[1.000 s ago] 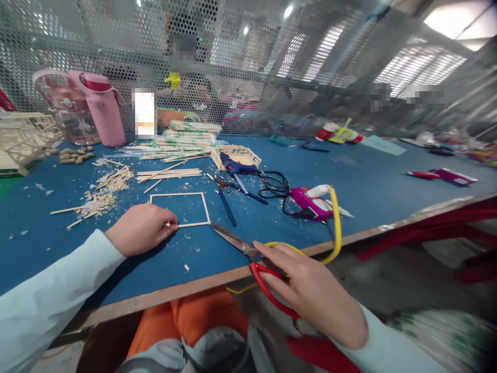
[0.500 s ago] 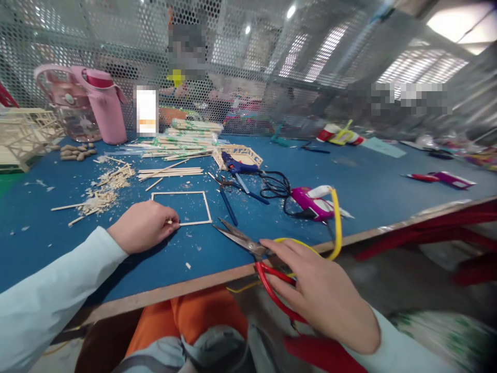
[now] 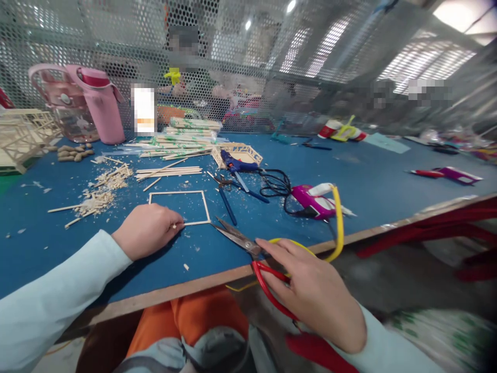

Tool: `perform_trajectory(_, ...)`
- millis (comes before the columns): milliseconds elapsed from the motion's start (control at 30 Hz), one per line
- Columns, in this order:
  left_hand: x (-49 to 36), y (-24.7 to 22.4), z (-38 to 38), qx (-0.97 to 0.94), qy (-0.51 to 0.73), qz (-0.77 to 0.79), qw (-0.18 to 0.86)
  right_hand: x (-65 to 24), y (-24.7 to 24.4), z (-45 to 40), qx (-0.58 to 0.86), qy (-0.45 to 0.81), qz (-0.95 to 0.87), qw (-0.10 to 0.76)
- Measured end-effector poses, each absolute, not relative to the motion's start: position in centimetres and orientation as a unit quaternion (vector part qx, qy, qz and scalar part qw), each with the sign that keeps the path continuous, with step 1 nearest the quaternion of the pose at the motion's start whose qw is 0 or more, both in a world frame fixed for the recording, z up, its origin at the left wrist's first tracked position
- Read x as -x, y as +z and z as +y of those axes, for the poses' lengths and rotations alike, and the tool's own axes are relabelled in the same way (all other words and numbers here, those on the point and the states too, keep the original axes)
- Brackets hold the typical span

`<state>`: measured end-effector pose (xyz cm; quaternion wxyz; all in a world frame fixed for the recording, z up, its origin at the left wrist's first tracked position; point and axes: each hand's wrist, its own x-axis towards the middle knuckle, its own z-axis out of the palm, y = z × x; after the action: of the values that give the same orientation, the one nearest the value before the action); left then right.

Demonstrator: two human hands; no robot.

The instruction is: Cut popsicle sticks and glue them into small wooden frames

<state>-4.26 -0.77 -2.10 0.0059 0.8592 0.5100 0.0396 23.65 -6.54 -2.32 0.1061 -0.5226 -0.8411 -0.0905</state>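
My left hand (image 3: 149,230) is closed over the lower left part of a thin rectangular frame of wooden sticks (image 3: 176,192) lying on the blue table. A pale stick end (image 3: 174,226) shows between thumb and forefinger; the rest of it is hidden by the hand. With my right hand (image 3: 314,290) I hold red-handled scissors (image 3: 254,254) over the table's front edge. Their blades are parted, with the tips close to the frame's lower right corner. Just behind the blades lie blue-handled pliers (image 3: 227,204).
A magenta tool (image 3: 312,201) with a yellow strap lies beyond my right hand, and a blue glue gun (image 3: 238,164) stands farther back. Stick scraps (image 3: 103,191) are heaped left. Stick bundles (image 3: 190,137) and a pink bottle (image 3: 103,109) stand by the perforated screen (image 3: 240,31).
My left hand has slid slightly right along the frame's lower side. The scissors stay parted beside the frame's corner, and the view has shifted a little.
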Motion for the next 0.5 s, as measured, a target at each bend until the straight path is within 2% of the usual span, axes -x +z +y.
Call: perform_trajectory(500, 4.2, -2.0, -0.7, -0.857, 0.037, 0.514, 0.026, -24.4, -2.0, -5.4, 0.523, 0.067, -0.84, 0.126)
